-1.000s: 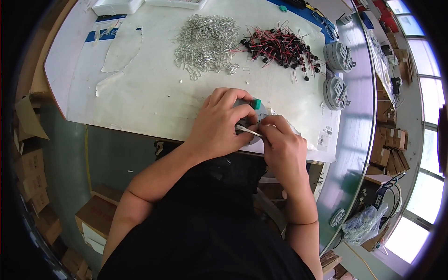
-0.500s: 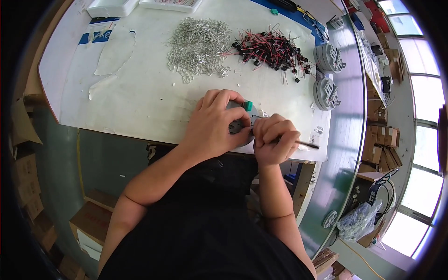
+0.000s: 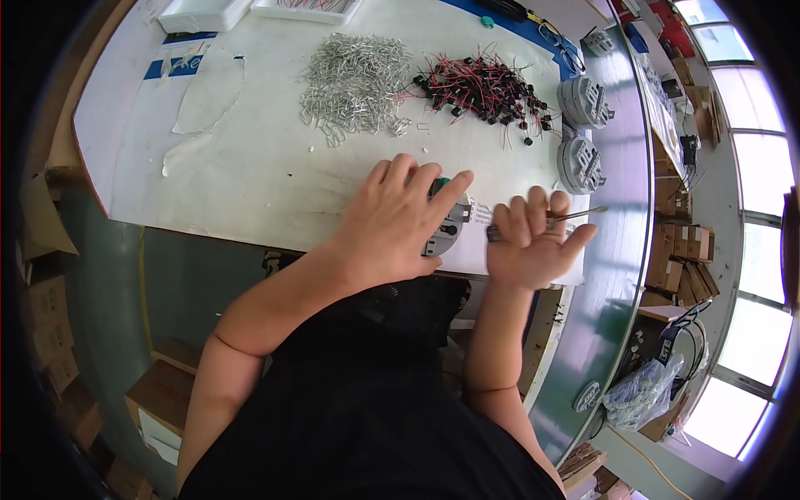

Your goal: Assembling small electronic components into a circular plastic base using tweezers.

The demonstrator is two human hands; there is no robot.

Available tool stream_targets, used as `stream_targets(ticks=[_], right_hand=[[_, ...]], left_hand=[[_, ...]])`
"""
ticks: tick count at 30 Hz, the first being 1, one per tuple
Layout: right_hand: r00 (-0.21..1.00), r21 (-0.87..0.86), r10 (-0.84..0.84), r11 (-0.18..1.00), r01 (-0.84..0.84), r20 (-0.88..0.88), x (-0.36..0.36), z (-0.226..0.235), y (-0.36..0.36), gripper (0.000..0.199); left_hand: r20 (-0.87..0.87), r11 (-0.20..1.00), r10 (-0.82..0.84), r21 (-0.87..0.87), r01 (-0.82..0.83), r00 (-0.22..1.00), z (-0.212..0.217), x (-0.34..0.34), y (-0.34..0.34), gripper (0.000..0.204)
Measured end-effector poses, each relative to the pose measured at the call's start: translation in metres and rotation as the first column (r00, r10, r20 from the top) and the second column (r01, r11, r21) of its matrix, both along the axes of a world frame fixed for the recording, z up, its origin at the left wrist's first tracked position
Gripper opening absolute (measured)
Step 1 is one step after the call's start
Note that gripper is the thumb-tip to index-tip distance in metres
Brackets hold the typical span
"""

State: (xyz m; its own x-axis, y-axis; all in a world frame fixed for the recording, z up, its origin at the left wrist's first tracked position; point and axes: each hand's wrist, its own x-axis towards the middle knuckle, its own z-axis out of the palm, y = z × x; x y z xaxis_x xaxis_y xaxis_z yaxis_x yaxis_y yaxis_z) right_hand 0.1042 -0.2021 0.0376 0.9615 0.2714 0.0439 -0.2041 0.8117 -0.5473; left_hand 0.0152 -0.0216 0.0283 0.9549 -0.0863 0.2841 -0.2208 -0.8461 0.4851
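Observation:
My left hand [image 3: 392, 215] is spread over the left side of a grey round device [image 3: 450, 233] near the table's front edge. Its thumb lies by the lower rim, and the index finger stretches over the top. Part of a green block [image 3: 439, 185] on the device shows between the fingers; the rest of that side is hidden. To the right, apart from the device, my raised right hand [image 3: 533, 242] has its fingers curled round a screwdriver [image 3: 583, 214]. The thin metal shaft points right, a dark end shows at the left, and the thumb stands away.
Beyond my hands lie a heap of bent metal pieces [image 3: 350, 83] and a pile of black parts with red wires [image 3: 483, 87]. Similar grey round devices [image 3: 581, 165] stand along the right edge. White trays [image 3: 200, 15] sit at the far left. A printed label [image 3: 479, 212] lies beside the device.
My right hand has moved right and up from the device, carrying the screwdriver and turning palm up. The left hand's fingers have spread from their curled grip on the device.

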Motion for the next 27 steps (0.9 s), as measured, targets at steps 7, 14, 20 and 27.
stream_targets(ticks=[7, 14, 20, 27], right_hand=[[0.963, -0.846, 0.225, 0.533, 0.009, 0.151, -0.011, 0.027, -0.042, 0.042], [0.719, -0.881, 0.567, 0.025, 0.473, 0.402, -0.019, 0.011, -0.037, 0.025], [0.605, -0.79, 0.762, -0.215, 0.574, 0.232, -0.017, 0.032, -0.013, 0.023], [0.567, -0.789, 0.816, -0.275, 0.549, 0.111, -0.017, 0.033, -0.007, 0.033]], left_hand=[[0.154, 0.887, -0.004, -0.455, 0.075, 0.988, -0.006, -0.006, 0.013, 0.091], [0.078, 0.932, 0.01, -0.361, 0.019, 0.997, -0.022, -0.034, 0.031, 0.101], [-0.158, 0.892, 0.044, -0.439, -0.11, 0.987, -0.016, -0.023, 0.029, 0.113], [-0.026, 0.97, 0.046, -0.236, -0.051, 0.999, -0.029, -0.019, 0.023, 0.118]])
